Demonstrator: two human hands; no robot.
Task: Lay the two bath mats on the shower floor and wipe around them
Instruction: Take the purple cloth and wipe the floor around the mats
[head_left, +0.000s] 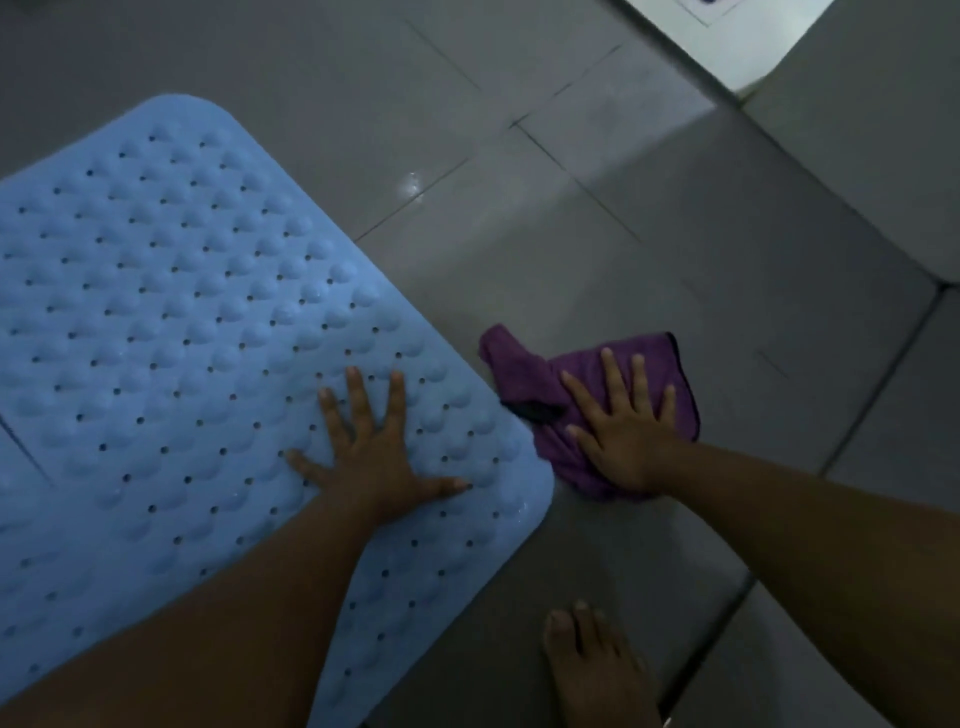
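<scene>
A light blue bath mat (171, 322) with bumps and drain holes lies flat on the grey tiled shower floor (519, 249), filling the left half of the view. My left hand (374, 452) presses on the mat near its right corner, fingers spread and straight. Just off that corner a purple cloth (540, 374) lies crumpled on the tiles. My right hand (623, 421) rests flat on the cloth with straight fingers. At the far left edge a seam (26, 452) crosses the blue surface; whether a second mat starts there I cannot tell.
A grey tiled wall or step (831, 234) rises along the right side, with a bright white area (743, 41) beyond it at the top right. A bare foot (592, 670) stands on the tiles at the bottom, right of the mat.
</scene>
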